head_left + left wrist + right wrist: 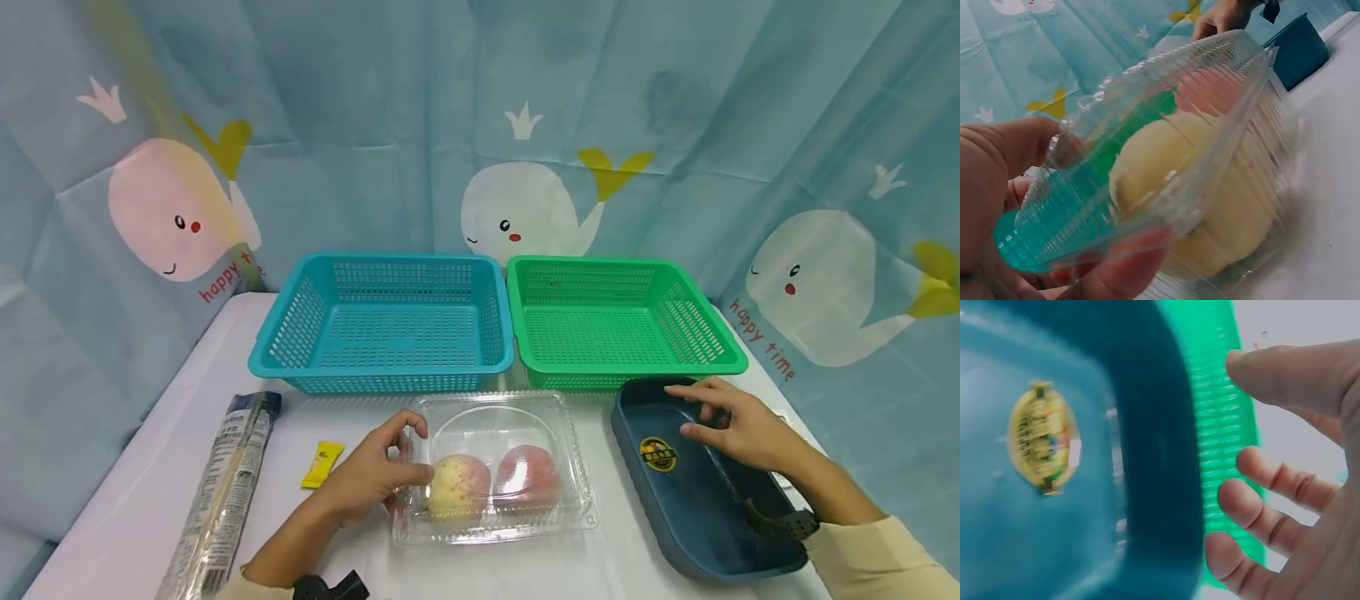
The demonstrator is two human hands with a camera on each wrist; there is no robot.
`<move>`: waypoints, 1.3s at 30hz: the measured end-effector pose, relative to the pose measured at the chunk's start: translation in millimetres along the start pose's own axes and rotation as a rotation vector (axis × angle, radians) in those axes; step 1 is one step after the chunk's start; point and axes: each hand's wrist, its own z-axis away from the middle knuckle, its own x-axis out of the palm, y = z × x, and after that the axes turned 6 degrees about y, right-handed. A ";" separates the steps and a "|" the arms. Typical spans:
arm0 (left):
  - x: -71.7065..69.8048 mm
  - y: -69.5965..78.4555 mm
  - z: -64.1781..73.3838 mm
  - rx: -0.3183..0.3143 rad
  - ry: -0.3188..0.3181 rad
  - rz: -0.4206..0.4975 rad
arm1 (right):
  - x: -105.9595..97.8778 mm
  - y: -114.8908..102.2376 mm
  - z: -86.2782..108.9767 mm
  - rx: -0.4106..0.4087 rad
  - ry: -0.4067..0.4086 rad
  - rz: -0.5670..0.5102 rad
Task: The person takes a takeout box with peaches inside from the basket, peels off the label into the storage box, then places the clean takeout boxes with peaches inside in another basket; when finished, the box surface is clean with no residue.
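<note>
A clear plastic clamshell box (517,421) holds two peaches, one yellowish (459,487) and one pinker (528,477). My left hand (375,468) grips the box by its left side, with thumb and fingers around the edge, as the left wrist view shows close up. A dark blue tray (693,508) with a round gold-and-black sticker (658,454) lies on the right. Over its far end hovers my right hand (742,425), fingers spread and loosely bent, with nothing in them. In the right wrist view the fingers (1241,503) appear apart from the tray.
Behind stand a blue basket (382,383) and a green basket (637,379), side by side. A small yellow packet (322,464) and a long silvery package (225,492) lie to the left on the white table (300,546). A whale-print curtain (360,192) hangs behind.
</note>
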 end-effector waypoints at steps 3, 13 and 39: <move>-1.0 0.9 0.0 -0.001 -0.016 0.008 | -10.2 -6.1 -7.8 -0.025 0.031 0.002; -1.4 0.6 -0.3 0.002 -0.024 0.035 | -37.6 -8.9 -26.6 -0.035 0.125 0.019; 1.9 -1.0 0.5 0.006 -0.005 0.023 | -59.8 45.1 -36.7 0.249 0.138 0.130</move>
